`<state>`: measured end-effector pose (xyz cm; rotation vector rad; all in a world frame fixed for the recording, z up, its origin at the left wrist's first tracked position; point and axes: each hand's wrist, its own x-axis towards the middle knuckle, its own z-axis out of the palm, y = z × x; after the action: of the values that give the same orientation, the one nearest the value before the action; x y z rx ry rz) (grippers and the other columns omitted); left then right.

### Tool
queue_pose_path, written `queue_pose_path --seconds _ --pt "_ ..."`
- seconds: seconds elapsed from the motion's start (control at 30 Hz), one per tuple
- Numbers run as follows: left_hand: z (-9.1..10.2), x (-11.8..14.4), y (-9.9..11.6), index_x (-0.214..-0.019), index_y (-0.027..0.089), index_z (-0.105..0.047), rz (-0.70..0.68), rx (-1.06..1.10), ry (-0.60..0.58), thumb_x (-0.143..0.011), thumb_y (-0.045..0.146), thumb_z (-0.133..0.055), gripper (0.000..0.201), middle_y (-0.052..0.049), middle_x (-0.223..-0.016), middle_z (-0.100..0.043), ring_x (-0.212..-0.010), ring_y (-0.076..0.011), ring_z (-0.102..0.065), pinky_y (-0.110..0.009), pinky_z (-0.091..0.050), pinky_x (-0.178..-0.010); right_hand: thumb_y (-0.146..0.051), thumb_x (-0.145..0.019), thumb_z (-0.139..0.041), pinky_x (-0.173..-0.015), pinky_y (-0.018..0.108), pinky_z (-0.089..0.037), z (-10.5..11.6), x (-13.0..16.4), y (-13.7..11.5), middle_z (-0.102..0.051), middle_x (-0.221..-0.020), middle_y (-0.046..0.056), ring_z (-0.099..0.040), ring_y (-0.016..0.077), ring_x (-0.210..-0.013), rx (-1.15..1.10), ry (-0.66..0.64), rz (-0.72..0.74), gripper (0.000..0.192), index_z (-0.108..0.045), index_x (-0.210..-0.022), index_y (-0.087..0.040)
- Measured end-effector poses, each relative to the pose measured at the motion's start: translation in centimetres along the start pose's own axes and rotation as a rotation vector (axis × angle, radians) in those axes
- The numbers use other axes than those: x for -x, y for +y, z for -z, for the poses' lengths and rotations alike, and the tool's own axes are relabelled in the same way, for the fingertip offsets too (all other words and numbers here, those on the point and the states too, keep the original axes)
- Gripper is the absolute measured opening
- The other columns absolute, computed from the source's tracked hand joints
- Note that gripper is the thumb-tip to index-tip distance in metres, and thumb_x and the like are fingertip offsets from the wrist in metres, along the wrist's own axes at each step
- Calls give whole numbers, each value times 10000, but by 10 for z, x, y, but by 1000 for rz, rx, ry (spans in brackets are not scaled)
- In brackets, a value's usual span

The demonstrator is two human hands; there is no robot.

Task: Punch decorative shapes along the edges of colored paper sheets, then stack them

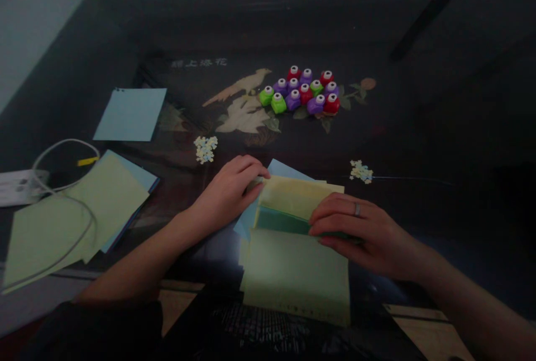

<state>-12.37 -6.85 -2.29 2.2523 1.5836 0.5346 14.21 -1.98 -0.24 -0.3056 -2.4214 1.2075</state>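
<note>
In front of me lies a stack of yellow and pale blue paper sheets [296, 271], overhanging the table's front edge. My left hand [234, 185] is closed at the upper left corner of the yellow paper [288, 196], thumb and fingers pinched together there. Across the sheets runs a dark green strip [280, 221]; its exact kind cannot be made out. The fingers of my right hand [355, 229], with a ring on one, are closed around the strip's right end. A pale blue sheet [288, 169] sticks out behind the yellow one.
Several red, purple and green craft punches [305, 93] stand in a cluster farther back. Small piles of paper cutouts [205, 149] lie left and right [360, 172]. A blue sheet [132, 115], more yellow sheets [113, 193] and a power strip [17, 186] with a white cable are at left.
</note>
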Motion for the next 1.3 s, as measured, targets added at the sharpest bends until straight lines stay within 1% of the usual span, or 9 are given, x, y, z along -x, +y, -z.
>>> queue_pose_path --seconds 0.13,0.23,0.3,0.47,0.73,0.9,1.2,1.3 --pt "2 0 0 -1009 144 -593 -5 -11 -10 -874 104 -519 159 -80 -1007 -609 -960 -213 -552 -379 -449 -868 -153 -883 -578 -763 280 -483 0 1 2 -641 -916 68 -592 141 -864 19 7 -2 112 -636 -979 -146" --pt "4 -1 0 -1026 142 -592 21 -34 8 -889 108 -495 172 -83 -1022 -616 -980 -215 -554 -395 -436 -900 -191 -884 -596 -796 283 -480 -2 4 6 -636 -965 69 -589 144 -910 57 42 -11 127 -626 -1002 -160" --pt "5 -2 0 -1047 139 -589 29 -36 22 -893 111 -487 186 -88 -1036 -617 -992 -215 -555 -395 -435 -908 -221 -883 -606 -819 290 -480 -4 6 9 -629 -1004 72 -588 151 -948 90 58 -35 140 -620 -1012 -170" --pt "5 -2 -1 -1064 141 -584 17 -28 23 -894 119 -489 196 -91 -1054 -621 -1003 -212 -558 -391 -441 -912 -233 -890 -589 -858 306 -484 -7 7 12 -604 -1064 76 -588 165 -1004 132 44 -100 126 -613 -1007 -193" --pt "5 -2 -1 -1054 149 -587 10 -24 13 -893 123 -503 183 -85 -1060 -621 -1006 -212 -556 -386 -446 -906 -193 -853 -622 -878 305 -470 -6 7 13 -575 -1075 63 -577 167 -1018 76 3 -214 48 -584 -881 -199" --pt "4 -2 0 -1026 146 -598 5 -28 6 -887 114 -507 170 -83 -1048 -626 -986 -213 -559 -386 -447 -892 -157 -852 -613 -883 295 -458 -7 6 14 -570 -1075 53 -572 158 -1026 64 10 -188 65 -576 -878 -204" --pt "0 -1 -2 -1097 141 -604 -20 -33 17 -897 129 -498 227 -99 -1079 -611 -998 -216 -550 -390 -449 -902 -156 -856 -607 -860 292 -466 -8 6 14 -572 -1035 52 -574 151 -984 70 41 -174 53 -582 -873 -199" --pt "0 -1 -2 -1077 138 -606 -26 -31 8 -895 127 -499 212 -98 -1070 -607 -987 -215 -548 -389 -452 -893 -148 -852 -609 -859 292 -469 -9 6 15 -572 -1037 56 -575 151 -983 78 49 -172 53 -588 -862 -196"
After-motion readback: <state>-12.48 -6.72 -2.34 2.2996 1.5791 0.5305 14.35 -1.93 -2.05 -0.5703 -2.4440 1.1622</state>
